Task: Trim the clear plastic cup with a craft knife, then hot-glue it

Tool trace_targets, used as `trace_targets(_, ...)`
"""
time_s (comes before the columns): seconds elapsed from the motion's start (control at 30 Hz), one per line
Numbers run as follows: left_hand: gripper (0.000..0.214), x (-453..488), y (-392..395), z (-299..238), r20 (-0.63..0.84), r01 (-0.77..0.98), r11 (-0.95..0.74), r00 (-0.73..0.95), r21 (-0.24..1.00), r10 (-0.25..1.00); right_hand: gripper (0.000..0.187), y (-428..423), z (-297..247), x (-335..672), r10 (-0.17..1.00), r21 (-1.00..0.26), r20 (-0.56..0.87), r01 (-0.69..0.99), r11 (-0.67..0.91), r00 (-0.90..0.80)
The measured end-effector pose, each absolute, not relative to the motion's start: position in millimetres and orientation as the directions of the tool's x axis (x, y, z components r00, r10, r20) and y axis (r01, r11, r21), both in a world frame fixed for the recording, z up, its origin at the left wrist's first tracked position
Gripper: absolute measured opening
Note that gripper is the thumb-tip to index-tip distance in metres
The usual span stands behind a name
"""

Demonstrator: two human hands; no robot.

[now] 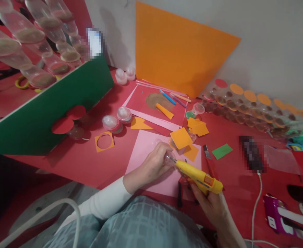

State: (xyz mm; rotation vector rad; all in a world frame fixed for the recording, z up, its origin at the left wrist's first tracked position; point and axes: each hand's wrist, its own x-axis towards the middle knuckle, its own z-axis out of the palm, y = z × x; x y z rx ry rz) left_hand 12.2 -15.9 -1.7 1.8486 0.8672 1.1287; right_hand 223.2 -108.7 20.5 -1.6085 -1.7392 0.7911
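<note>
My right hand [213, 203] grips a yellow glue gun [198, 175], its nozzle pointing left at a small clear plastic cup [168, 159]. My left hand [155, 163] is curled around that cup over a pink paper sheet [145, 148]. The cup is mostly hidden by my fingers. An orange paper square [180, 137] lies just beyond the hands, with another orange piece [191, 152] beside it.
A green board [45, 110] with red discs leans at the left. Clear lidded cups [116, 120] stand near an orange cut-out frame [104, 141]. A large orange sheet [177, 51] leans on the wall. Pens, a stack of orange squares [198, 127], a green scrap [222, 151], a cutter and a white cable [256, 203] lie at right.
</note>
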Motion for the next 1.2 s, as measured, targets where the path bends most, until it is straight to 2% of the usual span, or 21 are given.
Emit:
trace_targets(0.2,0.030,11.1,-16.6,-1.9,0.390,0.161,-0.460,0.336,0.873,0.857,0.017,-109.3,25.0,224.6,0.989,-0.753,0.137,0.644,0.136,-0.049)
trace_targets(0.4,0.032,9.9,-15.1,3.9,0.217,0.097,-0.258,0.314,0.961,0.924,0.013,-107.2,28.4,228.0,0.981,-0.742,0.176,0.644,0.188,-0.083)
trace_targets(0.5,0.035,10.1,-13.9,7.9,0.183,0.056,-0.211,0.318,0.976,0.930,0.013,-107.2,30.6,226.2,0.980,-0.753,0.189,0.631,0.183,-0.059)
trace_targets(0.73,0.039,8.5,-10.9,9.2,0.302,0.079,-0.336,0.278,0.939,0.912,0.017,-110.1,31.7,228.2,0.993,-0.798,0.084,0.603,0.015,0.087)
trace_targets(0.97,0.044,11.6,-14.6,10.8,0.065,-0.071,-0.043,0.350,0.997,0.935,0.028,-112.8,32.8,213.6,0.981,-0.864,-0.040,0.487,-0.130,0.192)
trace_targets(1.2,0.044,13.2,-16.4,11.2,0.082,-0.074,-0.060,0.344,0.995,0.935,0.040,-113.0,26.2,212.3,0.961,-0.895,-0.186,0.368,-0.251,0.202)
